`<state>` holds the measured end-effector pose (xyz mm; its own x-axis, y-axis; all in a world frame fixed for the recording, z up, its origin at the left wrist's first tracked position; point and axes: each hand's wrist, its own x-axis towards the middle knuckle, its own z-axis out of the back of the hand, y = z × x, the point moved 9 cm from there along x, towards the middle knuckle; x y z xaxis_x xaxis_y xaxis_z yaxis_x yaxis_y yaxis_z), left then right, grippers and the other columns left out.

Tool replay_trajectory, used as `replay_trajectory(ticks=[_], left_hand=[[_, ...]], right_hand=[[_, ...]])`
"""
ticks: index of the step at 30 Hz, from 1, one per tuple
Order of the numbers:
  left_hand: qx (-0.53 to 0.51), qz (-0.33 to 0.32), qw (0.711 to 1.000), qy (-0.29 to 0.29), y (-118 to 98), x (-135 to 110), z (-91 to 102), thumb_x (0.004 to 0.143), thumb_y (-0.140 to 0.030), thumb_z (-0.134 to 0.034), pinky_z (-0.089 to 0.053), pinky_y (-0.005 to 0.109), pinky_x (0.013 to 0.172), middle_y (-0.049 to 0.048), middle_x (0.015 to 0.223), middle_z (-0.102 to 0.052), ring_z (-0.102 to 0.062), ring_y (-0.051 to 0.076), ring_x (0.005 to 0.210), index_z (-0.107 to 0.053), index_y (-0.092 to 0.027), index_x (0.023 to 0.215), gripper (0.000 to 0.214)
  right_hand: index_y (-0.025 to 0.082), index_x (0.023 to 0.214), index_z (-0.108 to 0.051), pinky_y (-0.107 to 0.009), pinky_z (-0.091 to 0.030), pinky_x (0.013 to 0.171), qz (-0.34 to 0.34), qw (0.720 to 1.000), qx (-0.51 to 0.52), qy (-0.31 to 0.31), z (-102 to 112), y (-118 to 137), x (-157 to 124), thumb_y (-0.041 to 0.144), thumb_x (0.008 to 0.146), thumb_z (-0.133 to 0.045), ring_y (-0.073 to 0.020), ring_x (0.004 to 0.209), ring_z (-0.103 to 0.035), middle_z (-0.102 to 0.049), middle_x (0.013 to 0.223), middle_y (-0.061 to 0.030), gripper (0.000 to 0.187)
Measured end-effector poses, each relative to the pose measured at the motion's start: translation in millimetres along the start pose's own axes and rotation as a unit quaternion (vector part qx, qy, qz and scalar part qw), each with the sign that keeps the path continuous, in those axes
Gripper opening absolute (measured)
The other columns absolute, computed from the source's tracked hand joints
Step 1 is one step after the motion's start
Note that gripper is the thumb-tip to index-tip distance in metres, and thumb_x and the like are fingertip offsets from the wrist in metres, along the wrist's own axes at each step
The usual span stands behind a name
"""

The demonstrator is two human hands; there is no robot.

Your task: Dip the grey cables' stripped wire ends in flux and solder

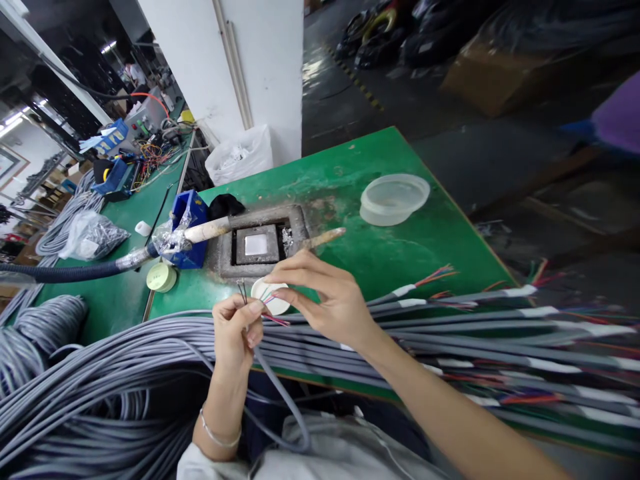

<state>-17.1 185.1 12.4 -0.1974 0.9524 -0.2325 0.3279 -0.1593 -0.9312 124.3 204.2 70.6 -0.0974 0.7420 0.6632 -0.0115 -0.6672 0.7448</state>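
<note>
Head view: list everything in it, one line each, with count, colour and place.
held cable: one, grey, rising from the lap into the left fist
wire ends: several, red and other colours, fanned out between the hands
small dish: one, white, table front, under the right fingers
cable bundle: many, grey, across table front and lap
metal well: one, grey, behind the dish
wooden stick: one, tan, right of the well
clear tub: one, see-through, far right of table
blue bin: one, left of the well
hose: one, dark, foil-wrapped tip, from the left
table: one, green
left hand: fist shut on the held cable
right hand: fingertips at the wire ends
</note>
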Motion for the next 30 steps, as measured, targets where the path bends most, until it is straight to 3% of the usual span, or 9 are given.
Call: replay_trajectory(ticks=[3, 6, 9, 11, 13, 17, 19, 25, 30], left_hand=[[0.007, 0.009, 1.000, 0.017, 2, 1, -1.4, 0.045, -0.034, -0.077, -0.011, 0.013, 0.024, -0.0015, 0.042, -0.054, -0.021, -0.002, 0.023, -0.049, -0.013, 0.042, 0.035], [0.017, -0.001, 0.999, 0.037, 3, 0, -2.7, 0.045, -0.036, -0.079, -0.013, 0.013, 0.024, -0.0013, 0.042, -0.054, -0.023, -0.001, 0.023, -0.051, -0.013, 0.042, 0.037], [0.044, -0.058, 0.996, 0.047, -4, -4, -2.9, 0.051, -0.037, -0.079, -0.016, 0.014, 0.025, -0.0034, 0.037, -0.049, -0.027, 0.000, 0.023, -0.059, -0.013, 0.047, 0.031], [0.060, -0.113, 0.991, 0.027, -12, -10, 1.1, 0.056, -0.034, -0.078, -0.019, 0.014, 0.026, -0.0036, 0.039, -0.050, -0.029, 0.001, 0.025, -0.062, -0.014, 0.050, 0.026], [0.081, -0.164, 0.983, 0.001, -20, -17, 5.6, 0.061, -0.028, -0.076, -0.023, 0.014, 0.027, -0.0021, 0.048, -0.056, -0.034, 0.001, 0.028, -0.064, -0.014, 0.053, 0.020], [0.160, -0.239, 0.958, -0.016, -27, -26, 6.2, 0.065, -0.020, -0.074, -0.029, 0.016, 0.032, -0.0005, 0.056, -0.062, -0.039, 0.003, 0.035, -0.066, -0.016, 0.058, 0.012], [0.178, -0.257, 0.950, -0.022, -28, -26, 6.0, 0.067, -0.019, -0.073, -0.030, 0.016, 0.033, -0.0013, 0.057, -0.062, -0.040, 0.003, 0.035, -0.067, -0.016, 0.059, 0.010], [0.140, -0.257, 0.956, -0.010, -22, -22, 2.7, 0.070, -0.016, -0.071, -0.031, 0.015, 0.032, -0.0032, 0.054, -0.059, -0.042, 0.003, 0.033, -0.066, -0.016, 0.061, 0.010], [0.114, -0.257, 0.959, -0.019, -21, -20, 5.0, 0.070, -0.017, -0.071, -0.028, 0.013, 0.029, -0.0036, 0.051, -0.056, -0.040, 0.002, 0.031, -0.065, -0.015, 0.060, 0.011]], right_hand=[[0.025, 0.083, -0.069, -0.032, -0.048, 0.068, 0.066, 0.997, -0.031, 0.013, -4, 12, -1, 0.023, 0.085, -0.056, -0.0163, 0.072, -0.059, -0.069, 0.078, -0.0036, 0.013], [0.024, 0.075, -0.066, -0.032, -0.047, 0.067, 0.075, 0.996, -0.050, 0.020, -4, 13, -2, 0.024, 0.087, -0.054, -0.0169, 0.071, -0.057, -0.066, 0.072, -0.0036, 0.017], [0.022, 0.072, -0.060, -0.030, -0.046, 0.063, 0.012, 0.999, -0.040, -0.007, 4, 2, 0, 0.027, 0.088, -0.050, -0.0164, 0.070, -0.056, -0.062, 0.071, -0.0042, 0.019], [0.021, 0.072, -0.058, -0.028, -0.044, 0.062, -0.036, 0.997, -0.023, -0.058, 15, -6, 0, 0.027, 0.087, -0.051, -0.0151, 0.069, -0.054, -0.059, 0.071, -0.0038, 0.018], [0.021, 0.071, -0.058, -0.028, -0.043, 0.062, -0.069, 0.995, 0.007, -0.071, 18, -12, 0, 0.029, 0.086, -0.053, -0.0145, 0.068, -0.053, -0.058, 0.070, -0.0035, 0.018], [0.019, 0.069, -0.061, -0.028, -0.044, 0.061, -0.117, 0.988, 0.085, 0.057, -10, -17, -2, 0.037, 0.081, -0.060, -0.0152, 0.068, -0.056, -0.062, 0.070, -0.0040, 0.022], [0.018, 0.067, -0.062, -0.028, -0.043, 0.060, -0.145, 0.981, 0.100, 0.077, -17, -21, -5, 0.035, 0.079, -0.061, -0.0144, 0.064, -0.055, -0.062, 0.067, -0.0033, 0.022], [0.017, 0.060, -0.063, -0.025, -0.040, 0.054, -0.205, 0.973, 0.099, 0.029, -12, -36, -9, 0.031, 0.076, -0.062, -0.0117, 0.056, -0.051, -0.060, 0.057, -0.0007, 0.022], [0.017, 0.064, -0.062, -0.025, -0.043, 0.056, -0.232, 0.964, 0.079, -0.101, 16, -43, -10, 0.034, 0.076, -0.061, -0.0131, 0.060, -0.054, -0.061, 0.062, -0.0019, 0.021]])
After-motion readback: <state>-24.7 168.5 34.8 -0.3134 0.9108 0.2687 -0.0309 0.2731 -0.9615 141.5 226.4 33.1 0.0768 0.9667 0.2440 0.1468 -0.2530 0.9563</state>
